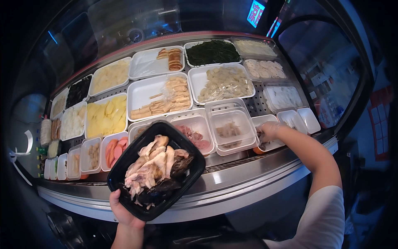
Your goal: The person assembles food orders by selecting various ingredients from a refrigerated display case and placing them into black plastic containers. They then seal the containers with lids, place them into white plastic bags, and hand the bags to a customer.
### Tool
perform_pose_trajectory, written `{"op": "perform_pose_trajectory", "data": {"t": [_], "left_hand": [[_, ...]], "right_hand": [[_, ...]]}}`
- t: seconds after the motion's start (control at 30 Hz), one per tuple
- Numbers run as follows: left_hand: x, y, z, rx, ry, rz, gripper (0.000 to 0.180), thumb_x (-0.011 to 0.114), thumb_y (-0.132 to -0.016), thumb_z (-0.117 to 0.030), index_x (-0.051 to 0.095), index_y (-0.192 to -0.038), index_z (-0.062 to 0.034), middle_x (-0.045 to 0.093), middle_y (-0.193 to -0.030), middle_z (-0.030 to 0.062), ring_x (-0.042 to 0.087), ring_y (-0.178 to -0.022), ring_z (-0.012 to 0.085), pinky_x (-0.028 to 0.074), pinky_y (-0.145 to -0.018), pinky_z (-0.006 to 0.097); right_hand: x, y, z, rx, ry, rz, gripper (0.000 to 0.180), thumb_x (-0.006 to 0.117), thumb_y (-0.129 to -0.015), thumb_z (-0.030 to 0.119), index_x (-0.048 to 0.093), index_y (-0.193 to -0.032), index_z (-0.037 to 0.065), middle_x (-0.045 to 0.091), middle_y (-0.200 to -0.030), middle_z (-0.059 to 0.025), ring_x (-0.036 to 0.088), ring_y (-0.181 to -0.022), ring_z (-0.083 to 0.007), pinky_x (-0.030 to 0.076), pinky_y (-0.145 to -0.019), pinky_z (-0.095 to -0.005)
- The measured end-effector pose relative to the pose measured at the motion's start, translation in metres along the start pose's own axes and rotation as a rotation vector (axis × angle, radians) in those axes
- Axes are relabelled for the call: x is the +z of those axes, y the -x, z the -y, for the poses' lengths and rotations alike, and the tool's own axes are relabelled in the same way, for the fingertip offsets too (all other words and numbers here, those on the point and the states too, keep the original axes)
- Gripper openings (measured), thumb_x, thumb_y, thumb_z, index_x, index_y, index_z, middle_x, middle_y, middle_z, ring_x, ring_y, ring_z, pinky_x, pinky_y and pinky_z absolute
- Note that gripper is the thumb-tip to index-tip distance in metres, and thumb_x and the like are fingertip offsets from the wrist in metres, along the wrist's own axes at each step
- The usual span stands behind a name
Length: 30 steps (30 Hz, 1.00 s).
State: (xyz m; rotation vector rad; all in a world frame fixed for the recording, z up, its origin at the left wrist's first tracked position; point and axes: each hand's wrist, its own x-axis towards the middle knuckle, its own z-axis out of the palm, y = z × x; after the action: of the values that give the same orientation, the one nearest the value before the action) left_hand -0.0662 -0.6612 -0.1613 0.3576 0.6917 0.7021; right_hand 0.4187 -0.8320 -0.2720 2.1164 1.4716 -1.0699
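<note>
Held at its lower left rim by my left hand (124, 211), a black plastic tray (194, 159) tilts in front of the counter. Pale chopped meat pieces with skin (151, 166) lie heaped in it, with dark, nearly black pieces (159, 190) beneath and beside them. My right hand (271, 130) reaches down into a white tub (271, 146) at the right of the front row. Its fingers curl round dark greyish food at the tub's left end; the fingertips are partly hidden, and I cannot make out what they grip.
Beside my right hand stand clear stacked tubs (232, 126) and small white tubs (309, 120). Behind are white trays of yellow slices (107, 114), tan strips (161, 99), translucent wrapped pieces (226, 83) and dark green strands (212, 52). A metal counter edge (224, 178) runs along the front.
</note>
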Motion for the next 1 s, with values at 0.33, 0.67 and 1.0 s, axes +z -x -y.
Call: {"op": "perform_pose_trajectory", "data": {"t": [0.33,0.67,1.0], "left_hand": [[0.021,-0.011,0.021,-0.082,0.081,0.039,0.063,0.050,-0.081,-0.036,0.043,-0.134,-0.0016,0.048,-0.134,0.0170,0.048,-0.122,0.0334,0.037,-0.104,0.046],[0.015,-0.009,0.019,-0.114,0.167,0.075,0.060,0.050,-0.082,-0.032,0.043,-0.133,-0.0010,0.049,-0.134,0.0171,0.049,-0.121,0.0334,0.037,-0.104,0.046],[0.017,0.015,0.009,-0.142,0.197,0.101,0.055,0.045,-0.088,-0.030,0.042,-0.134,-0.0004,0.051,-0.132,0.0168,0.051,-0.119,0.0316,0.040,-0.102,0.046]], "right_hand": [[-0.014,0.015,-0.006,0.122,-0.226,-0.214,0.028,0.072,-0.072,0.028,0.066,-0.090,0.007,0.066,-0.080,-0.0143,0.065,-0.076,-0.0272,0.050,-0.070,-0.0379],[-0.007,0.017,-0.038,0.107,-0.543,-0.417,0.016,0.066,-0.083,0.018,0.059,-0.090,0.005,0.057,-0.068,-0.0057,0.054,-0.062,-0.0146,0.045,-0.056,-0.0309],[-0.093,0.124,0.181,-0.271,-1.112,-0.575,0.005,0.058,-0.090,0.011,0.061,-0.088,0.007,0.054,-0.078,0.0022,0.048,-0.066,-0.0042,0.041,-0.055,-0.0202]]}}
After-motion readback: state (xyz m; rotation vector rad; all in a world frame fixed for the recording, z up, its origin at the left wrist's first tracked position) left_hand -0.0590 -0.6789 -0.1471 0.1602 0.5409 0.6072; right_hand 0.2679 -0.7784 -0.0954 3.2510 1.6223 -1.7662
